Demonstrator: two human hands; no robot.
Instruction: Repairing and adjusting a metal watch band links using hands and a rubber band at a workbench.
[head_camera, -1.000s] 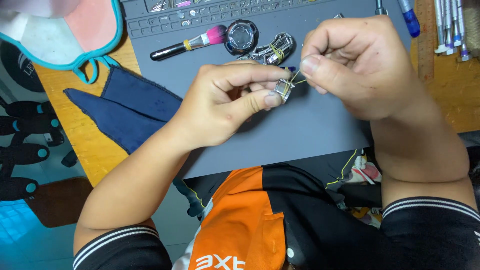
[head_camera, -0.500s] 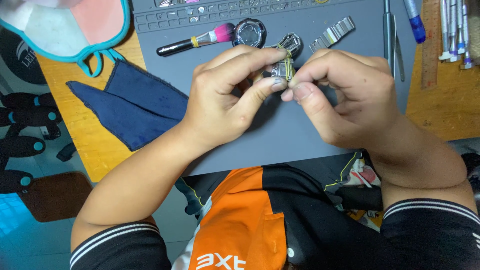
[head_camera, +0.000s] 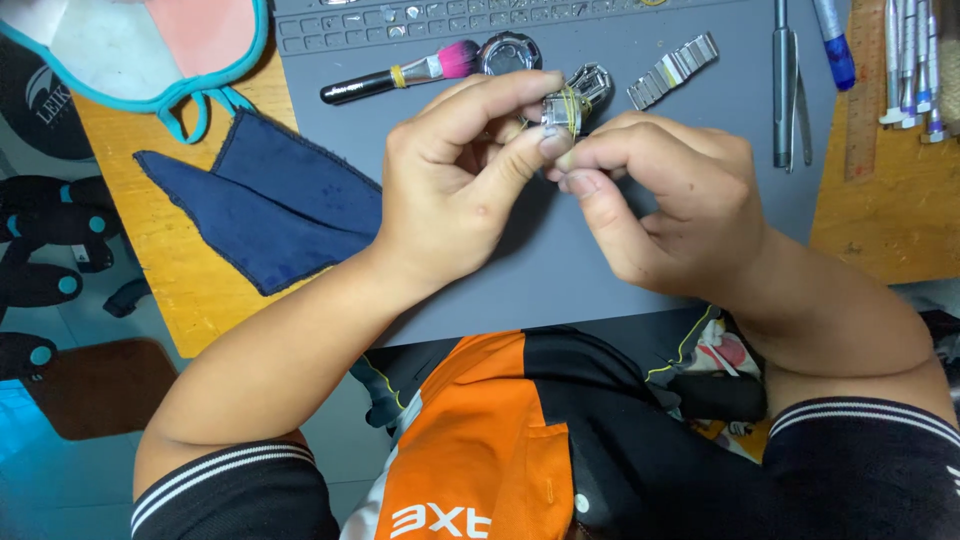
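Note:
Over a grey work mat (head_camera: 560, 270), my left hand (head_camera: 460, 180) pinches a small silver metal watch part (head_camera: 560, 108) wrapped with a thin yellow band, between thumb and fingers. My right hand (head_camera: 660, 200) meets it from the right, fingertips closed on the underside of the same part. Just behind the part lies a silver watch clasp piece (head_camera: 592, 82) on the mat.
A pink-tipped black brush (head_camera: 400, 75), a round watch case (head_camera: 510, 52) and a metal bracelet segment (head_camera: 672, 70) lie at the mat's far side. Tweezers (head_camera: 785, 85) and screwdrivers (head_camera: 905, 60) are at the right, a dark blue cloth (head_camera: 270, 200) on the wooden desk (head_camera: 160, 260) at the left.
My right hand has come in from a pulled-back position with the yellow band stretched, to close against the part. Both hands now sit a little farther up the mat.

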